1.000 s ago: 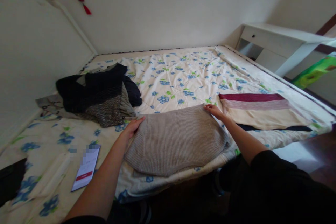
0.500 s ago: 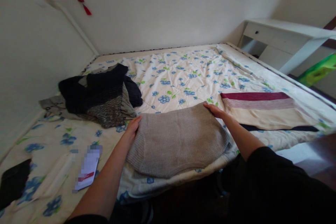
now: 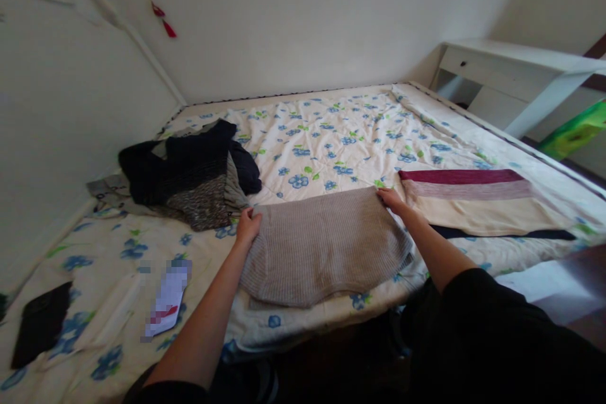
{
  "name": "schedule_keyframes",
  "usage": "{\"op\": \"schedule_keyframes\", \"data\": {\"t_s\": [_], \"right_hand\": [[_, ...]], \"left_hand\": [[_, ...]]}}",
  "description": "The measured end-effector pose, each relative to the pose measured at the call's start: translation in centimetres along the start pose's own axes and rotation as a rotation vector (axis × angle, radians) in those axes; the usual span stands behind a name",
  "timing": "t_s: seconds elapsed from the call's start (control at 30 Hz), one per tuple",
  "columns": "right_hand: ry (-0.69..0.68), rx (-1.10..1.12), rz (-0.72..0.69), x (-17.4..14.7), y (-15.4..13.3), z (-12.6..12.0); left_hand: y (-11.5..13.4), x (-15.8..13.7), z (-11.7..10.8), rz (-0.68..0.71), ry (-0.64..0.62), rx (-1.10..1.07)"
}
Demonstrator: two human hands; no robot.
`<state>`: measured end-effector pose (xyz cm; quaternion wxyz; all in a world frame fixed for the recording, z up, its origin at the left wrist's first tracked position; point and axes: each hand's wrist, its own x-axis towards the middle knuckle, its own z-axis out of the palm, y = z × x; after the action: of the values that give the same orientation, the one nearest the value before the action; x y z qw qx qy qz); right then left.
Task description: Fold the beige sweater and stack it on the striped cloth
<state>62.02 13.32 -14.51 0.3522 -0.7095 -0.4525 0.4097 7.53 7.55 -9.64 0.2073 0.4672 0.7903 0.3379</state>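
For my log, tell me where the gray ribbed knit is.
In the head view, the gray ribbed knit lies center on the bed, left of the striped garment, left hand and right hand at its far corners.

Grey-beige ribbed knit garment (image 3: 326, 249), folded, spread out at near edge of floral bedsheet (image 3: 277, 167).

Grey knit (image 3: 322, 246) — underside hidden; white desk (image 3: 514, 79) — cut by right edge.

Near, grey garment (image 3: 326, 249): ribbed matt knit; bedsheet (image 3: 326, 145): creased cloth; far right, desk (image 3: 511, 69) looks smooth, painted.
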Motion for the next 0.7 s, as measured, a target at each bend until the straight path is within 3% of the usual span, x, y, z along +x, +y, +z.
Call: {"op": "schedule_keyframes", "data": {"t_s": [0.1, 0.2, 0.3, 0.4, 0.57, 0.7], "right_hand": [[0.068, -0.253, -0.05, -0.4, -0.1, -0.9], [0.14, -0.422, -0.254, -1.4, -1.0, -0.4], [0.121, -0.497, -0.423, -3.7, -3.0, 2.7], [0.008, -0.528, -0.555, -7.4, -5.6, 8.9], [-0.299, -0.648, -0.801, -14.3, -8.8, 22.3], [-0.332, -0.737, -0.851, -16.7, -10.3, 29.4]], "left_hand": [[1.0, -1.2, -1.0, 0.313, -0.085, 0.295], [1.5, -2.5, -1.2, 0.636, -0.362, 0.472], [1.4, -3.1, -0.6, 0.641, -0.538, 0.609], [1.0, -3.2, 0.2, 0.558, -0.586, 0.697], [0.3, -2.9, 0.4, 0.548, -0.578, 0.777], [-0.6, -2.5, 0.3, 0.542, -0.561, 0.801]]}}
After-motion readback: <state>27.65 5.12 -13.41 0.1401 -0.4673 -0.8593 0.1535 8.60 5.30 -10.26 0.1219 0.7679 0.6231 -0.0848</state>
